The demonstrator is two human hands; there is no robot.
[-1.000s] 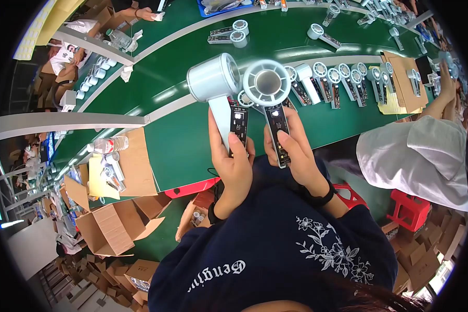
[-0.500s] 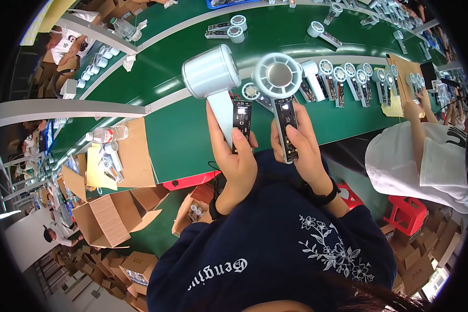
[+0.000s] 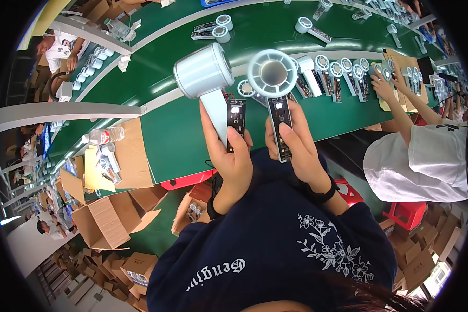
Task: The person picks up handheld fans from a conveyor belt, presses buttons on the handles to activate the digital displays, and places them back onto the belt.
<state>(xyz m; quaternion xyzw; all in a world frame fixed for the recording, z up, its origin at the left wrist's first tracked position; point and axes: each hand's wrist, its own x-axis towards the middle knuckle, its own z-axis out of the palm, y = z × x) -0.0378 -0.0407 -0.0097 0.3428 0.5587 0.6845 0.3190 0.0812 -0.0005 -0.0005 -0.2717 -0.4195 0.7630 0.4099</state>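
Note:
In my left hand (image 3: pixel 233 164) is a pale blue handheld fan (image 3: pixel 204 72), its round head tilted to the left. My thumb lies on the black circuit board (image 3: pixel 236 117) exposed in its handle. A second handheld fan (image 3: pixel 272 73), grille facing up, is gripped by its handle in my right hand (image 3: pixel 299 151). The right thumb presses near its bare circuit board (image 3: pixel 280 117). Both fans are held upright side by side above the green table. Just behind them lies another fan (image 3: pixel 246 88), partly hidden.
A row of open-handled fans (image 3: pixel 336 70) lies to the right, where a co-worker's hands (image 3: pixel 382 86) reach in. More fans (image 3: pixel 221 34) lie across the green table (image 3: pixel 166 148). At left are a cardboard sheet (image 3: pixel 132 151), a bottle (image 3: pixel 106 136) and an open carton (image 3: pixel 106 221).
Both fans stay in my hands, nearly still. The view has shifted slightly, so things sit a little further left. The co-worker's hands at right have moved in over the row of fans.

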